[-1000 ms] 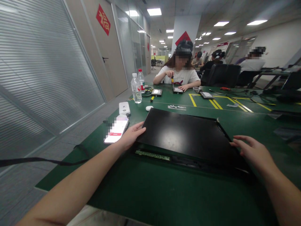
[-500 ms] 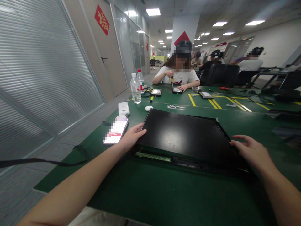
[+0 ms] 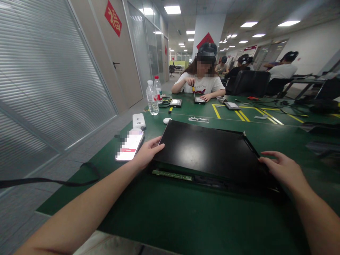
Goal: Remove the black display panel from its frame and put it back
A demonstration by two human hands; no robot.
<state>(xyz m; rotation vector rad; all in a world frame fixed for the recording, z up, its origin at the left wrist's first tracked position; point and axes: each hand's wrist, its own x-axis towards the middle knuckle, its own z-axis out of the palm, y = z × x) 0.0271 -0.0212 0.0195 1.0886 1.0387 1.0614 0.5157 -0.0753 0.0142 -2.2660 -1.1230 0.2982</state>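
A flat, dark LCD panel (image 3: 202, 148) lies before me over the green table, slightly tilted. My left hand (image 3: 150, 150) grips its left edge, thumb on the top face and fingers around the side. On the opposite edge, my right hand (image 3: 281, 168) pinches the rim between thumb and fingers. Along the panel's near side runs a narrow green circuit board (image 3: 172, 175), set in a black frame (image 3: 212, 182). What lies beneath the panel is hidden.
Left of the panel lie a lit phone (image 3: 130, 147) and a white power bank (image 3: 139, 121). Two bottles (image 3: 152, 99) stand behind them. Across the green table (image 3: 170, 219), a person (image 3: 203, 83) holds a screwdriver (image 3: 193, 90) to a hard drive (image 3: 199, 100).
My viewpoint has shifted very slightly. Both hands keep their hold on the panel's edges, and the panel has hardly moved.
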